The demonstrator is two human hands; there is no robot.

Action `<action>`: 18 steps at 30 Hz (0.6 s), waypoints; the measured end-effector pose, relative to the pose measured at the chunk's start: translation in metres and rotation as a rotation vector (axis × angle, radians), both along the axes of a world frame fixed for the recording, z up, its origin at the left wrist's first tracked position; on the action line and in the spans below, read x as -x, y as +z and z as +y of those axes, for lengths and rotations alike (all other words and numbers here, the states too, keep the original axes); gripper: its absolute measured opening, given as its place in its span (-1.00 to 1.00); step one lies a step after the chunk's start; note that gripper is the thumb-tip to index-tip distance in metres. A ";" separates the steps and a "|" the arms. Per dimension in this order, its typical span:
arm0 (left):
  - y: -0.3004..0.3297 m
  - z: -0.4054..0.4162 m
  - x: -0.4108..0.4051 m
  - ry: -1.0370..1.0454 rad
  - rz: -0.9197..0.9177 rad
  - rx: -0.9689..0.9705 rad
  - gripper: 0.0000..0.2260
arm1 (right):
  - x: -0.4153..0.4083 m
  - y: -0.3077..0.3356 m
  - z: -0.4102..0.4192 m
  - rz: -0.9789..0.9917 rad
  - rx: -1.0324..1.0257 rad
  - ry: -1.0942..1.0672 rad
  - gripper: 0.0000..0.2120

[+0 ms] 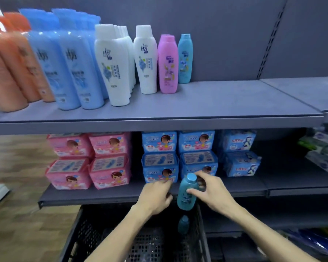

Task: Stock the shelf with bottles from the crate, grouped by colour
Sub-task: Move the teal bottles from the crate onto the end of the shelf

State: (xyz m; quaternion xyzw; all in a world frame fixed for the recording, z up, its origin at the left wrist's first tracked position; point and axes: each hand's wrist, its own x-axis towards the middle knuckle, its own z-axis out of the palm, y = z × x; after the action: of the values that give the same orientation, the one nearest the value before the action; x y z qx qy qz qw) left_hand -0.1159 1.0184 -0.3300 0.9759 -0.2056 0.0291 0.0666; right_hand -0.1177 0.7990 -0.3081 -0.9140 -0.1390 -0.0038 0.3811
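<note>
Your right hand (209,188): fingers and thumb curled round the neck of a teal bottle (187,193), held upright above the crate, in front of the lower shelf's edge.

Your left hand (155,195): just left of the held bottle, fingers loosely curled, holding nothing; fingertips are blurred, so contact with the bottle cannot be told.

Crate (80,229): black, perforated walls, directly below both hands. One more teal bottle, the spare (183,225), stands inside near its right wall, under the held one. Other contents are too dark to tell.

Lower shelf (106,195): grey, just behind your hands. Pink packs (110,160) stacked at left, blue packs (160,157) in the middle behind your hands, a further pair of blue packs with a different print (240,154) at right.

Top shelf (216,103): grey, bottles upright in colour groups. From left:
- orange bottles (8,72), blurred, at the far left;
- blue bottles (68,69), in rows beside them;
- white bottles (112,65), one row running back, and a single white one (145,59) just to its right;
- a pink bottle (168,63) beside that, with another partly hidden behind it;
- a shelved teal bottle (185,58), last in line, just right of the pink one and set further back.
The stretch of top shelf right of the teal one is bare.

Next bay, far right: green and white packets (322,152), blurred.

Wood-pattern floor (17,167) shows at left.
</note>
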 end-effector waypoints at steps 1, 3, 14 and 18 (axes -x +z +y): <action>0.008 0.002 -0.002 -0.006 -0.025 0.003 -0.67 | -0.001 0.007 0.002 -0.023 0.004 0.004 -0.60; 0.024 0.006 -0.003 -0.019 -0.081 0.009 -0.70 | -0.003 0.021 0.004 -0.079 0.015 0.016 -0.61; 0.131 0.029 -0.001 -0.129 -0.396 0.186 -0.78 | 0.000 0.112 0.011 -0.254 -0.104 0.091 -0.60; 0.186 0.037 -0.002 -0.124 -0.497 0.317 -0.85 | -0.004 0.167 0.009 -0.259 -0.227 0.156 -0.64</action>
State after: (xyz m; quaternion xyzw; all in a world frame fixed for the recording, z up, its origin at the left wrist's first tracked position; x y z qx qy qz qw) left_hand -0.1136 1.0554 -0.1437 0.9019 -0.2677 0.2947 0.1676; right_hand -0.1134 0.8078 -0.1408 -0.8434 -0.2558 -0.1074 0.4600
